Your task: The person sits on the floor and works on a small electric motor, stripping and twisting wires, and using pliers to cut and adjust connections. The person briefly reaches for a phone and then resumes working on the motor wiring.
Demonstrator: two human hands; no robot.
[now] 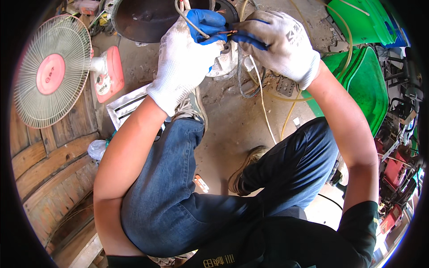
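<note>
Both my hands wear white work gloves with blue-coated fingers and meet at the top middle. My left hand (181, 60) is closed round a grey cable (195, 26) that loops over its fingers. Between the two hands shows a thin wire with a bare copper end (231, 31). My right hand (283, 42) pinches that wire's end from the other side; its fingertips partly cover it. Just beneath the hands is a pale metal housing (222, 67) on the floor, half hidden by the gloves.
A large dark round basin (145, 22) lies beyond my left hand. At left are a pink fan (50, 73) and wooden bench (53, 174). A white slatted frame (127, 105) is by my left foot. Green plastic bins (368, 82) and loose yellowish hoses (350, 49) lie right.
</note>
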